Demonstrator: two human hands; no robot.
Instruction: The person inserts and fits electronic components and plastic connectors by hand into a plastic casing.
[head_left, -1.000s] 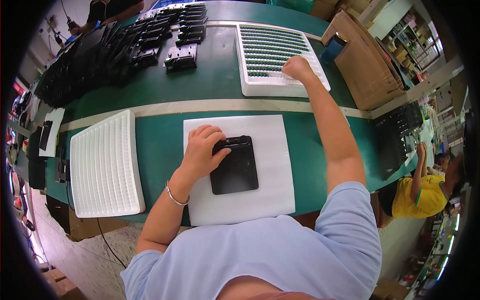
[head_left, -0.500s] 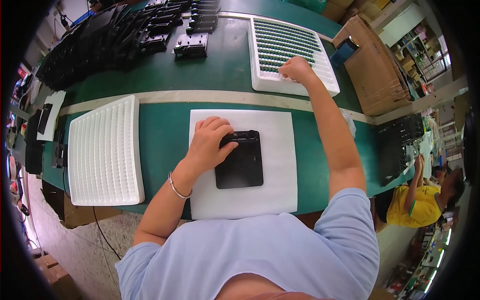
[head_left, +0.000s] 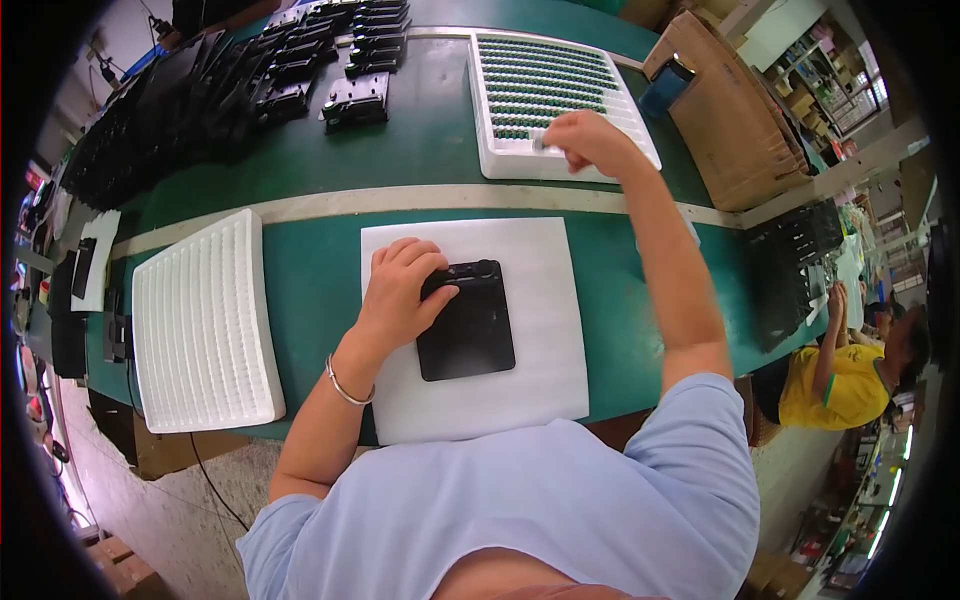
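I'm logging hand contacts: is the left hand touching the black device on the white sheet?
Touching. The head view shows the left hand on the black device, thumb across its upper left corner.

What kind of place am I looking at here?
Most likely an assembly workshop or small factory: matching black units are set out in rows on a long green workbench, and a white tray holds row upon row of small green parts.

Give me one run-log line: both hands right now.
Left hand: on black device, upper left | right hand: at white tray | green parts: in tray | white sheet: under device
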